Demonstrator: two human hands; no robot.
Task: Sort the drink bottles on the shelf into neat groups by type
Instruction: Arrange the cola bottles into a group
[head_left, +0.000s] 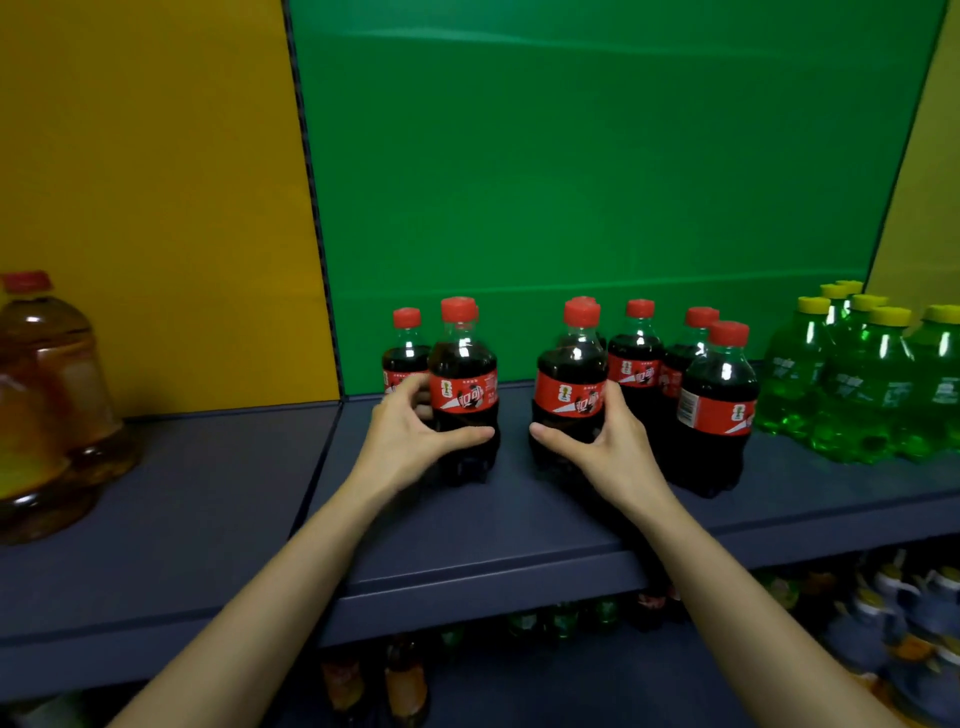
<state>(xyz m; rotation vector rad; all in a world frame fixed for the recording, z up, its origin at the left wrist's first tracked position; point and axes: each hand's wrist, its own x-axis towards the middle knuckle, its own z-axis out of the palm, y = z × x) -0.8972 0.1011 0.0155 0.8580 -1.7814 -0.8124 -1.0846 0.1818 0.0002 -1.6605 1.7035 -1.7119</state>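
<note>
Several small cola bottles with red caps and red labels stand on the dark blue shelf. My left hand is wrapped around the front-left cola bottle, thumb across its front. My right hand grips another cola bottle just to the right of it. A gap separates the two held bottles. More cola bottles stand behind and to the right. Several green bottles with yellow caps are grouped at the far right of the shelf.
A large jug of amber oil with a red cap stands at the shelf's left end. Yellow and green panels form the back wall. A lower shelf holds mixed bottles, dim and partly hidden by the upper shelf's edge.
</note>
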